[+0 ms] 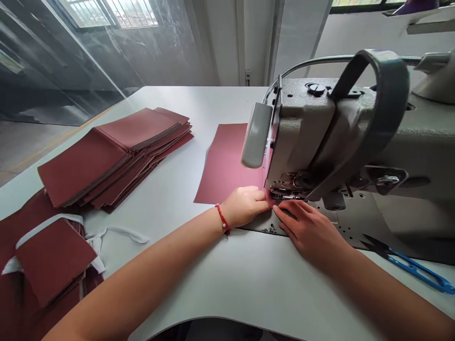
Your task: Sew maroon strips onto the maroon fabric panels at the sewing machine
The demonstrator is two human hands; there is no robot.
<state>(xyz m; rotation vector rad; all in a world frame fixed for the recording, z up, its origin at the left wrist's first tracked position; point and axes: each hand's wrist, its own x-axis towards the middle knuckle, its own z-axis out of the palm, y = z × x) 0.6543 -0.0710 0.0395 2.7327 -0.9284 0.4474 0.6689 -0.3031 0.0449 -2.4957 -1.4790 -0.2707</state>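
A dark red fabric piece (pixel 227 163) lies flat on the white table under the grey sewing machine (pixel 355 137). My left hand (pixel 243 206), a red string on its wrist, is curled with fingertips pinching the fabric's near edge just in front of the presser foot (pixel 282 193). My right hand (pixel 309 229) lies flat on the machine bed, fingers stretched out together, their tips pressing the same edge beside the presser foot. The needle itself is hidden behind the machine head.
A stack of dark red fabric pieces (pixel 113 154) lies at the left. Nearer, at the left edge, is a heap of red pieces with white tape (pixel 53 255). Blue thread snips (pixel 408 265) lie at the right on the table (pixel 220 274).
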